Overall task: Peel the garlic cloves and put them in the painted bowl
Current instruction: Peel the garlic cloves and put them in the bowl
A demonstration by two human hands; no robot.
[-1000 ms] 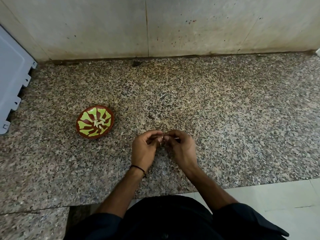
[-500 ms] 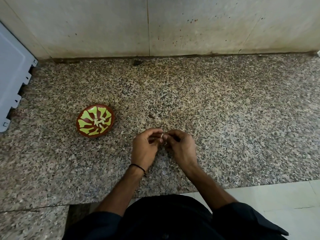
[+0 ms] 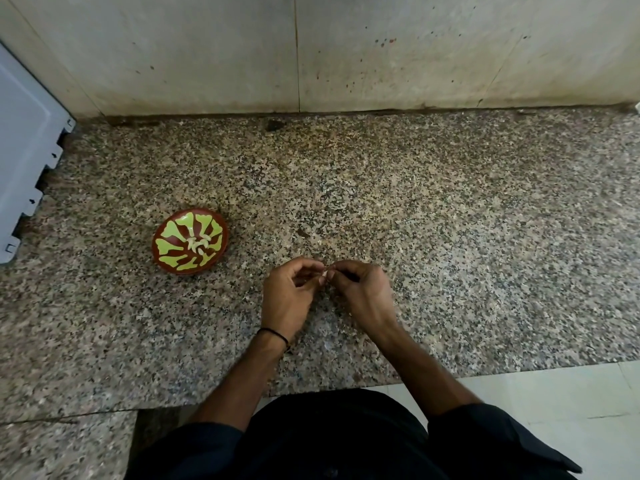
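Here I see the left hand [image 3: 289,296] and right hand [image 3: 363,292] pinching 1 small pale garlic clove [image 3: 325,272] between them, right of the round red-and-green painted bowl [image 3: 162,258]. I cannot tell its long axis; it is mostly hidden.

The painted bowl [image 3: 173,252] is red-brown with radiating yellow-green petal shapes and holds cream peeled cloves [image 3: 199,243], the garlic clove [image 3: 325,271] is whitish, the desk [image 3: 450,220] is granite speckled brown, black and beige, the wall [image 3: 381,64] is pale grey with reddish specks, and the wristband [image 3: 273,333] is black.
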